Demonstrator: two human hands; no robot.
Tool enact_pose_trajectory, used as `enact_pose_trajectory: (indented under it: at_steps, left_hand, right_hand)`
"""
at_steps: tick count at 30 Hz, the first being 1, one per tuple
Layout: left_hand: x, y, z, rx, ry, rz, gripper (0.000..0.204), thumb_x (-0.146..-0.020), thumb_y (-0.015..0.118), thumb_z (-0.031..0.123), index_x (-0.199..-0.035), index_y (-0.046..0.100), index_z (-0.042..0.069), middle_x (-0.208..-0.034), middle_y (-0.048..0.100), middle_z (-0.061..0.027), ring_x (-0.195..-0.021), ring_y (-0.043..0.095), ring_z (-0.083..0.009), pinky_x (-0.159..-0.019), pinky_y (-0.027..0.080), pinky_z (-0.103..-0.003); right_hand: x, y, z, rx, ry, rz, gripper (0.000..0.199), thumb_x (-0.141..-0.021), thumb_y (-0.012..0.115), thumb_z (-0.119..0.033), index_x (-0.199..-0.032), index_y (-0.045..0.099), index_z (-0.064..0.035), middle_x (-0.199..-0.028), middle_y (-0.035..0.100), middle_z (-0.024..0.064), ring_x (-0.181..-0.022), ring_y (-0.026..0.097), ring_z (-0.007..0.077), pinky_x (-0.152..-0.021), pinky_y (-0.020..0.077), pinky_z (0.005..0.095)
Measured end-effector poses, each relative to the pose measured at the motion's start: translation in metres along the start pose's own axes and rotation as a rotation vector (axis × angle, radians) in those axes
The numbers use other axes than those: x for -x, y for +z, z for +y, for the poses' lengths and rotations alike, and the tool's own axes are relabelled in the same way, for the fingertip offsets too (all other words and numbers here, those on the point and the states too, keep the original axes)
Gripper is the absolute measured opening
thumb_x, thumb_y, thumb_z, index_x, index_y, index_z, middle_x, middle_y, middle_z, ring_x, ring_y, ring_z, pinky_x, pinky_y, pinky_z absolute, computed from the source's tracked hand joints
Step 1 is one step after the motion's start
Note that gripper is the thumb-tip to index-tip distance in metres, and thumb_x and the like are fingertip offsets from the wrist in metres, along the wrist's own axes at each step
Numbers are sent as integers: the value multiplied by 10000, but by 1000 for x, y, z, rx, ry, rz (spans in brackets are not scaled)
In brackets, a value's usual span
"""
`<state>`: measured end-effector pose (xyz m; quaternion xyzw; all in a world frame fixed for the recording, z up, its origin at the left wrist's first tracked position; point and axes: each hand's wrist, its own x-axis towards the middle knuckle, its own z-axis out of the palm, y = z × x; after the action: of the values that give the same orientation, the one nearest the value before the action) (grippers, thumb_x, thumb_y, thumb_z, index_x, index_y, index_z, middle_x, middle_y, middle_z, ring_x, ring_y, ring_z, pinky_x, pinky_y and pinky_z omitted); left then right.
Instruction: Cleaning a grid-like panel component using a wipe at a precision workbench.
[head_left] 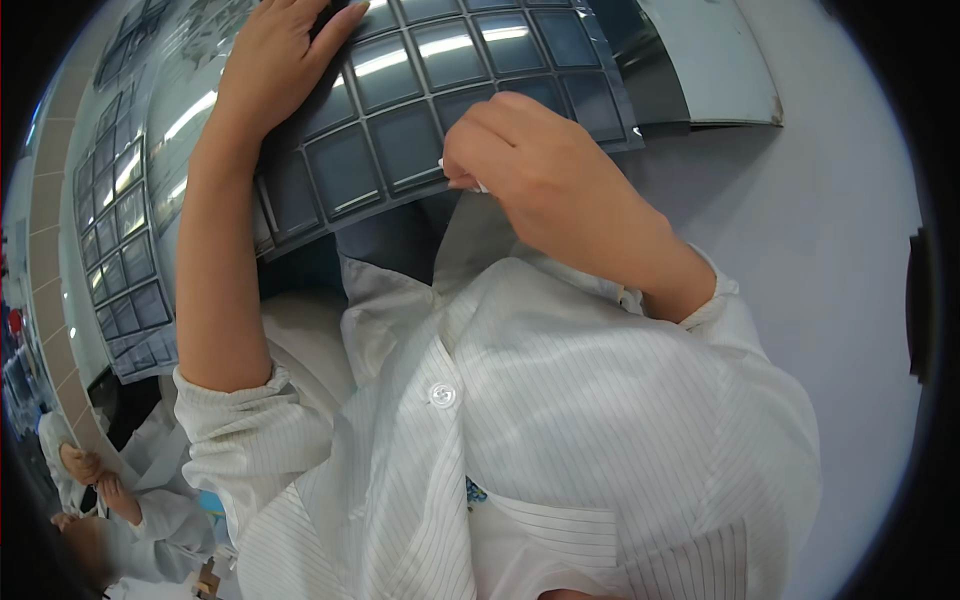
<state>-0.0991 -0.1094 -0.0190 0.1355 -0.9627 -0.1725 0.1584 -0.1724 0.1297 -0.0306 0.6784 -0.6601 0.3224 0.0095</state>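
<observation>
A clear plastic tray (404,143) lies in front of me, divided into rows of dark, glossy square compartments. At its left side rests my left hand (282,55), thumb stretched out to the right; the upper picture edge cuts off part of its fingers. My right hand (545,170) is closed in a pinch over the tray's near edge. Between its fingertips shows a bit of something small and white (481,186), mostly hidden, whose kind I cannot make out.
Another tray of dark squares (125,235) lies further left, under clear film. A white board or box flap (715,60) is at the upper right. At the lower left, a co-worker's hands (100,480) and white sleeves show beyond a tan tiled strip (47,260).
</observation>
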Motion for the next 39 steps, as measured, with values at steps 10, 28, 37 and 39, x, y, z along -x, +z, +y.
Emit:
enact_pose_trajectory:
  at_steps: [10,28,37,39]
  left_hand:
    - [-2,4,-5,18,-1,-4,459,-1004,578,310,-1346,592,4,-1461,526,-214,-1410,424,-384,-1170,340,-417]
    - [1,0,2,57,-49,15,434,-994,595,274,-1338,603,9,-1450,542,-206,-1403,444,-368,-1165,350,-414]
    - [0,0,6,54,-59,8,428,-993,598,266,-1338,603,12,-1445,545,-205,-1394,454,-367,-1159,358,-416]
    - [0,1,3,55,-53,9,427,-994,598,266,-1336,605,11,-1443,546,-205,-1392,456,-367,-1158,358,-418]
  right_hand:
    - [-7,17,15,18,-19,162,112,-813,670,-18,-873,577,-29,-872,592,96,-838,601,269,-686,509,354]
    - [26,-26,24,-96,155,160,185,-803,711,82,-926,642,-36,-927,656,90,-876,656,255,-767,523,325]
    - [25,-19,23,-5,139,89,251,-705,656,147,-883,605,-22,-868,622,103,-824,624,311,-730,512,381]
    - [27,-15,24,-5,93,113,244,-713,655,143,-885,608,-24,-864,622,99,-810,619,306,-723,511,380]
